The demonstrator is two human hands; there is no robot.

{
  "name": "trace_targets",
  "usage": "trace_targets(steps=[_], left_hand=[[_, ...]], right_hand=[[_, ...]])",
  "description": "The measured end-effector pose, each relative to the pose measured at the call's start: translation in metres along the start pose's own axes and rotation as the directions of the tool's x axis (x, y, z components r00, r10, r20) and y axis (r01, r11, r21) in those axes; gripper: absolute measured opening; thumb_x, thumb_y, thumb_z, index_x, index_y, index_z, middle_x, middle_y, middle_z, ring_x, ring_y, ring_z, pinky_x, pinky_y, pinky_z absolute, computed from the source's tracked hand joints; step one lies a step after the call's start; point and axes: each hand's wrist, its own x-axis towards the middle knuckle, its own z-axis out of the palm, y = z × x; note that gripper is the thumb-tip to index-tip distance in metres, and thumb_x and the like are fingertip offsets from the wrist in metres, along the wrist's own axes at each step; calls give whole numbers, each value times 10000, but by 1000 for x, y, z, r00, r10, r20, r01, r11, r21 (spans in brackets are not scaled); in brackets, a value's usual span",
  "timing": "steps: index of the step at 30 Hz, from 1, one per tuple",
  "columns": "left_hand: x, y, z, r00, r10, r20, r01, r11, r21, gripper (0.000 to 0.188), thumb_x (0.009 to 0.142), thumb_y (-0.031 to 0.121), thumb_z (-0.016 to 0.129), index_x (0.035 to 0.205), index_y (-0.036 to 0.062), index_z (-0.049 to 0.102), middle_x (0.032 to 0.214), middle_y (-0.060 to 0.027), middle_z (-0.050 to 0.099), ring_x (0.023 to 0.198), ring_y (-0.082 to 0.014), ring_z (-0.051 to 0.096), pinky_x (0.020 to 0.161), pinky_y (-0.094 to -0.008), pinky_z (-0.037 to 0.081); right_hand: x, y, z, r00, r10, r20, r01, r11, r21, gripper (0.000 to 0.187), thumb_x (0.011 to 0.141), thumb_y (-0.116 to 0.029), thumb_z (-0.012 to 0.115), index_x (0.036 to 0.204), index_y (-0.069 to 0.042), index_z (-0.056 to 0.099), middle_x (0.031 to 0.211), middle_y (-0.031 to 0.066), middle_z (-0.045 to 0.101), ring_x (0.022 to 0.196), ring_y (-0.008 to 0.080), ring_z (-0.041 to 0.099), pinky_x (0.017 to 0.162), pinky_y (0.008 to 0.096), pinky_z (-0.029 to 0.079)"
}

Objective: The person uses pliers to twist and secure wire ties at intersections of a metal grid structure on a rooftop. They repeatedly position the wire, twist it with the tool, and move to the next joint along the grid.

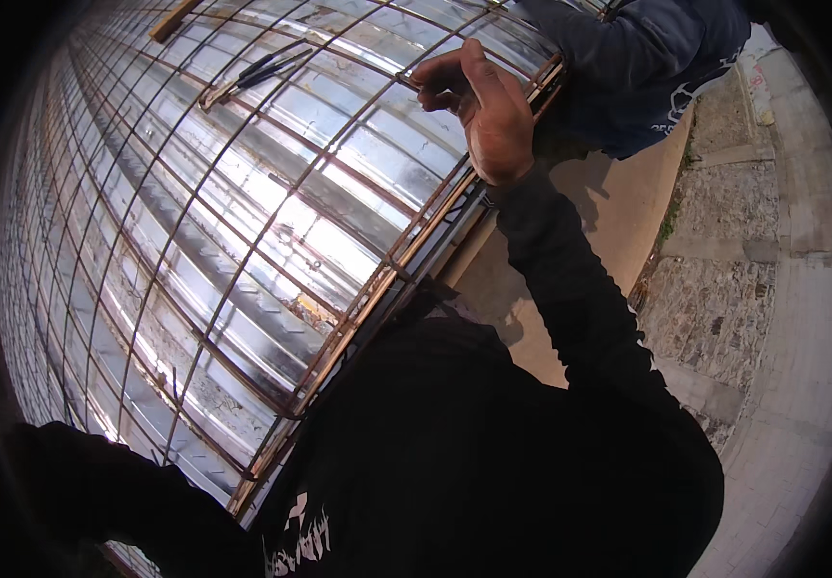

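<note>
My right hand [479,111] reaches up and forward to the edge of a rusty rebar mesh [243,241]. Its fingers are curled around a bar of the mesh near the edge bars [406,255]. The mesh lies over shiny corrugated metal decking [339,183]. My right sleeve is black. My left sleeve [98,482] runs toward the lower left, and the hand itself is hidden in the dark rim. A tool with dark handles [257,69] lies on the mesh, left of my right hand and apart from it.
Another person in a dark blue top [642,58] stands just beyond my right hand at the deck's edge. Below the edge lie a tan slab [618,212] and stone paving [724,308]. A wooden strip [173,19] lies on the mesh at the far end.
</note>
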Motion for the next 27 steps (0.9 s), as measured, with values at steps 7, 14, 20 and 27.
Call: trace_targets(steps=[7,14,20,27], left_hand=[[-42,-11,0,960,-268,82,236,930,282,619,957,380,456,1440,3,367,1486,-188,393,1387,-301,351,1133,-472,248],[-66,-27,-6,914,-398,82,330,844,423,621,961,377,471,1446,6,361,1493,-189,382,1392,-302,344,1137,-465,246],[-81,-24,-8,878,-476,51,387,769,509,622,964,374,483,1451,9,356,1499,-189,373,1397,-302,338,1140,-459,245],[-92,-36,-9,862,-505,43,406,740,537,625,968,371,497,1457,12,350,1506,-190,362,1402,-302,330,1144,-452,243]], right_hand=[[47,-100,-13,949,-202,243,313,704,-637,489,1025,-383,391,970,28,650,927,126,669,784,184,601,778,325,474],[119,-71,14,809,284,514,470,213,-857,435,1006,-338,427,958,31,652,905,131,673,756,184,602,750,316,476],[134,-44,22,738,405,540,521,166,-837,389,990,-299,458,947,34,655,887,134,676,731,184,603,725,308,478],[145,-44,29,723,426,544,545,131,-828,335,971,-253,494,936,37,657,865,139,680,703,183,603,697,299,480]])
